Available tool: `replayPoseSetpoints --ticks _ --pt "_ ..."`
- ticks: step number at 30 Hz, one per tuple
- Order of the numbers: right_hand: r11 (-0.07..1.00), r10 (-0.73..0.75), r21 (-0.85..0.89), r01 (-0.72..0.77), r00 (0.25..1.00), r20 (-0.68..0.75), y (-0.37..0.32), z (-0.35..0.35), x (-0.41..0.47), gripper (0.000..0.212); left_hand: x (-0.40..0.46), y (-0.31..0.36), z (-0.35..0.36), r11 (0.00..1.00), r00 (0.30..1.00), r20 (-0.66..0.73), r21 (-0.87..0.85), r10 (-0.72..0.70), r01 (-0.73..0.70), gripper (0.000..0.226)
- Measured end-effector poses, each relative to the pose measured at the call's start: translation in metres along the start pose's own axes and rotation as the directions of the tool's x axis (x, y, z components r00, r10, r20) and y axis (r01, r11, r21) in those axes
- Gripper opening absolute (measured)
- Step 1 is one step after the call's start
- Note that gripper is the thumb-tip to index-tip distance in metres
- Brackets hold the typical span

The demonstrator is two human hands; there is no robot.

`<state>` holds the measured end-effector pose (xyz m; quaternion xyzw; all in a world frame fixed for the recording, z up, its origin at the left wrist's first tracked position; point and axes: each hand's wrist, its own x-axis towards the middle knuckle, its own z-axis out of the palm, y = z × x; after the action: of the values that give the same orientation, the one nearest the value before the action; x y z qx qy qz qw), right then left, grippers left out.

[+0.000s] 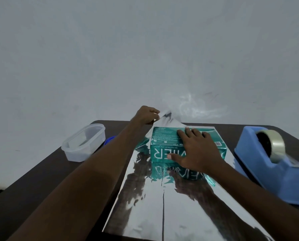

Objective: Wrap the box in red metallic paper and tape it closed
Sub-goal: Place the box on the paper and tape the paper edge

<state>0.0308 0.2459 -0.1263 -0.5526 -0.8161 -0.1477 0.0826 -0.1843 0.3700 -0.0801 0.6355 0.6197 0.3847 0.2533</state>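
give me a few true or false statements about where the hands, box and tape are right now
1. The right hand lies flat on the teal cardboard box. True.
2. The left hand rests idle on the dark table. False: it pinches the far edge of the shiny silver-faced wrapping sheet, lifted behind the box.
3. The blue tape dispenser stands to the right of the box. True.
4. The clear plastic container sits on top of the box. False: it stands on the table to the left.
5. The box is fully wrapped. False: its top and front are bare.
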Motion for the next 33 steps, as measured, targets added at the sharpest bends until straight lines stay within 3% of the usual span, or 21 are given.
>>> replayPoseSetpoints --ticks 3,6,8,14,16,20,23,25,27,31,33 --pt "1.0 -0.004 -0.006 0.004 1.0 -0.029 0.0 0.001 -0.001 0.107 -0.016 0.003 -0.018 0.988 0.997 0.076 -0.152 0.017 -0.005 0.034" --pt "1.0 -0.002 -0.008 0.002 0.999 -0.049 0.001 0.002 0.001 0.107 -0.038 0.001 -0.036 0.978 0.976 0.189 -0.196 0.103 -0.066 0.02" --pt "1.0 -0.003 -0.009 0.003 0.998 -0.056 0.001 0.002 0.0 0.106 -0.05 0.001 -0.045 0.983 0.967 0.219 -0.154 0.131 -0.099 0.008" --pt "1.0 -0.004 -0.012 0.004 0.999 -0.047 0.0 0.0 -0.001 0.108 -0.058 -0.008 -0.048 0.972 0.964 0.218 0.146 0.15 -0.185 0.014" --pt "1.0 -0.004 -0.02 0.002 0.998 -0.067 0.0 -0.001 -0.002 0.109 -0.059 -0.004 -0.045 0.968 0.978 0.195 0.223 0.076 -0.12 0.022" --pt "1.0 -0.002 -0.022 0.001 0.998 -0.07 -0.001 0.0 -0.001 0.11 -0.057 0.01 -0.037 0.985 0.997 0.08 0.17 -0.008 -0.006 0.04" --pt "1.0 0.001 -0.015 -0.002 0.998 -0.063 -0.001 0.001 -0.001 0.107 -0.056 0.023 -0.03 0.869 0.996 0.07 0.487 0.064 -0.09 0.062" --pt "1.0 0.006 -0.013 -0.007 0.997 -0.076 -0.001 0.002 -0.001 0.105 -0.055 0.027 -0.028 0.758 0.986 0.119 0.63 0.119 -0.168 0.058" --pt "1.0 0.009 0.003 -0.009 0.996 -0.091 -0.001 0.003 -0.001 0.103 -0.055 0.031 -0.027 0.766 0.967 0.22 0.596 0.13 -0.239 0.047" --pt "0.999 0.017 0.036 -0.013 0.994 -0.11 -0.001 0.004 -0.001 0.102 -0.064 0.045 -0.024 0.721 0.892 0.409 0.558 0.192 -0.411 0.051" --pt "0.999 0.015 0.038 -0.01 0.991 -0.13 -0.001 0.004 -0.001 0.1 -0.07 0.049 -0.018 0.703 0.88 0.439 0.567 0.184 -0.43 0.055"
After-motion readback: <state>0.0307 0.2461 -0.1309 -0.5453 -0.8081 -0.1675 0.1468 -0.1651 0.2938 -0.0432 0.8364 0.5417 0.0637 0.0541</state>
